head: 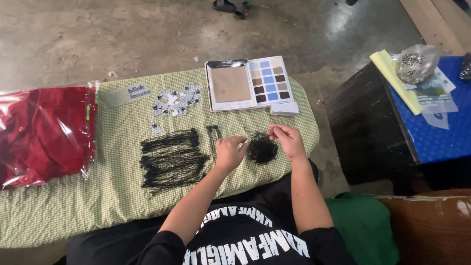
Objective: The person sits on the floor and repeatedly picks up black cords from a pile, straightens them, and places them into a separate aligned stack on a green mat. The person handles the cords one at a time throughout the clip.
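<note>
Tangled small heap of thin black cords (261, 149), lying on the green-checked cloth of the counter (73, 206) towards its right end, between the two hands. Looks loose and knotted, dark loops piled on one another, single strands hard to tell apart. Seemingly at the step of drawing one cord out of the tangle: right hand (287, 140) raised just above and right of the heap, fingertips pinched together, apparently on a strand too fine to make out; left hand (229, 152) curled loosely just left of the heap, thumb and fingers close, whether gripping a cord cannot be told. Calls next, by judgement, for a gentle pull so the strand frees without dragging the rest.

Left of the hands, a flat sorted spread of straightened black cords (171, 159) laid side by side. Beyond, near the far edge, a scatter of small white printed tags (175, 102) and an open swatch book of coloured squares (250, 83). At the left end, folded red garments in clear plastic (44, 130).
</note>
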